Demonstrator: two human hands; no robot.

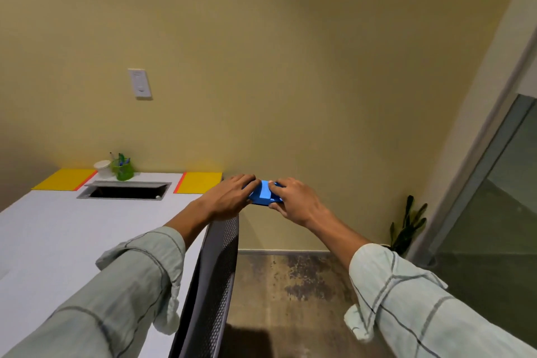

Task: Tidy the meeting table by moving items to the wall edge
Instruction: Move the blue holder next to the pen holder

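The blue object [263, 193] is clamped between both hands, held in the air just past the right edge of the counter [58, 241], above the chair back [215, 270]. The left hand [229, 197] lies over its left side and the right hand [293, 200] grips its right side, fingers [276, 187] curled over the top and thumb beneath. What the object is cannot be told. Its long axis runs left to right between the palms.

The wall edge lies to the left and slightly farther, so the left hand is nearer. There, a yellow sheet [199, 182] sits closest, then an open cable hatch [125, 190], a green pen cup [123, 168], a white cup [103, 168] and a second yellow sheet [65, 179]. The chair back stands between the person and the counter.
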